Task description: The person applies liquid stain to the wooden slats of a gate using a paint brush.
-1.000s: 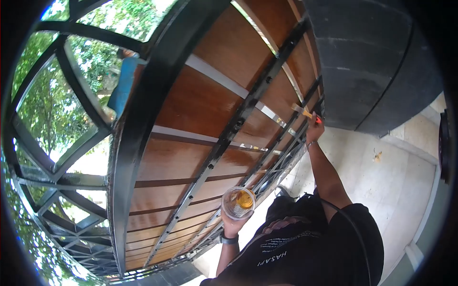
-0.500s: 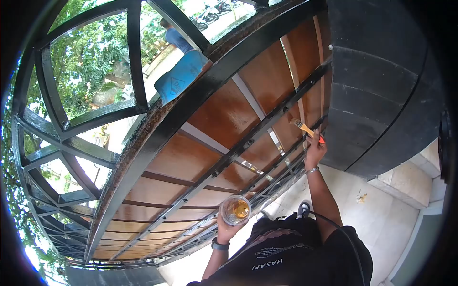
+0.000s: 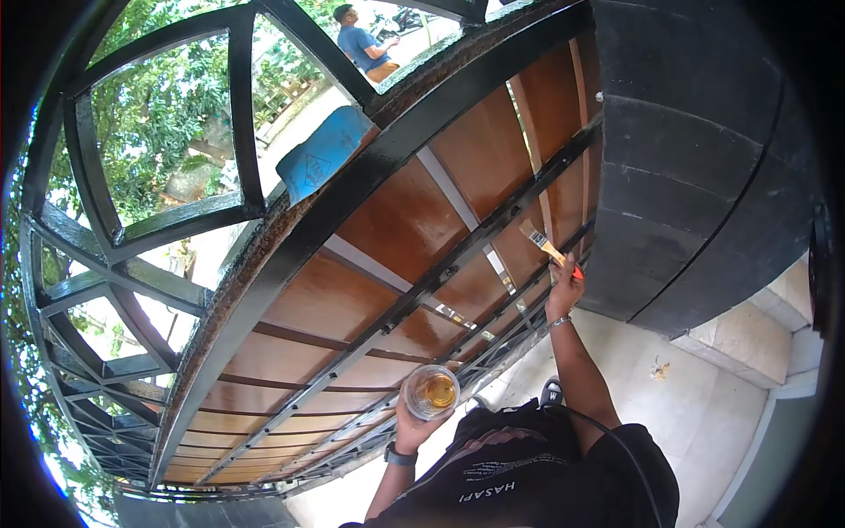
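Note:
In my right hand (image 3: 564, 289) is a paintbrush (image 3: 543, 242), gripped by its red-tipped handle with the bristles at a brown wooden panel. My left hand (image 3: 421, 429) is wrapped round a clear plastic cup (image 3: 430, 393) with amber liquid in it, held below the panels. The wooden panels (image 3: 400, 220) run side by side behind black metal rails (image 3: 418, 291). Some have a wet-looking, darker shine; those lower left look paler. Both hands are on the near side of the rails.
A blue sheet of sandpaper (image 3: 324, 157) lies on the rusty top ledge. Black metal latticework (image 3: 180, 216) rises beyond it. On the right stands a dark wall (image 3: 673, 167), with pale steps (image 3: 744, 339) and a tiled floor (image 3: 634, 378) below. A person (image 3: 368, 44) sits outside, beyond the railing.
My right hand and the brush have shifted slightly left and down along the panel. The cup stays in my left hand. The person outside shows more fully now.

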`<state>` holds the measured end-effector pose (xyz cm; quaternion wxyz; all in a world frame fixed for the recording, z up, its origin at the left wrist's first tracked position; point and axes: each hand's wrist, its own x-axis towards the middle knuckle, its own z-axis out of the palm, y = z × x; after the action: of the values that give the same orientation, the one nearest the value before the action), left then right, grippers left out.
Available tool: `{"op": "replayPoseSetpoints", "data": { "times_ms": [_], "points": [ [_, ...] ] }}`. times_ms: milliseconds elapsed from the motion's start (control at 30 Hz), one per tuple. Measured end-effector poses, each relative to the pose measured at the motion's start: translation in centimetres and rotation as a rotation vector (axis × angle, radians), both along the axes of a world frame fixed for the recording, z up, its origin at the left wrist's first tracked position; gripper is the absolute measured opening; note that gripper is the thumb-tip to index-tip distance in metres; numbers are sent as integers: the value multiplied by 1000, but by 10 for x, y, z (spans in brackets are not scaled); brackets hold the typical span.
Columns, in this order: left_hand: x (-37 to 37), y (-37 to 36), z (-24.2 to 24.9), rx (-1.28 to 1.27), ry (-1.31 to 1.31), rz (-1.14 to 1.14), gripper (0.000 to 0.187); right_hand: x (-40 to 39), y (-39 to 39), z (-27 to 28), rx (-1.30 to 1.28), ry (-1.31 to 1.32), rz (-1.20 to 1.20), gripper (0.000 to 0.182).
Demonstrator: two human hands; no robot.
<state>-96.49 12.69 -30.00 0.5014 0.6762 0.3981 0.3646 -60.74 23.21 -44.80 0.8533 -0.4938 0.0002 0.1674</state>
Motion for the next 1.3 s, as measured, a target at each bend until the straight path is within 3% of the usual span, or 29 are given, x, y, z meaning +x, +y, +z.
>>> {"op": "replayPoseSetpoints", "data": {
  "times_ms": [267,467,567,667,767,933,1000,1200,1300],
  "points": [
    [-3,-3,0,8,-7,15,88,4,5,-87,-65,2,-17,45],
    [-2,-4,3,12,0,32,88,15,-2,-106,-279,-53,-27,40],
    [-4,-3,1,23,7,33,89,18,-6,-102,-293,-101,-155,36],
    [-2,-4,4,26,-3,35,90,20,-13,-93,-386,-129,-113,36],
    [-1,-1,5,32,-28,39,88,20,-4,-81,-302,-230,-78,39],
    [-4,3,7,104,17,11,81,10,-7,-8,-308,-214,45,44],
    [-2,4,4,94,-10,19,82,6,-11,9,-116,-101,36,42],
    [-11,6,-16,75,-40,12,82,17,-29,1,49,-143,81,37],
    [-15,10,-27,53,-118,-4,82,20,-48,-6,-69,-122,144,39]
  ]
}}
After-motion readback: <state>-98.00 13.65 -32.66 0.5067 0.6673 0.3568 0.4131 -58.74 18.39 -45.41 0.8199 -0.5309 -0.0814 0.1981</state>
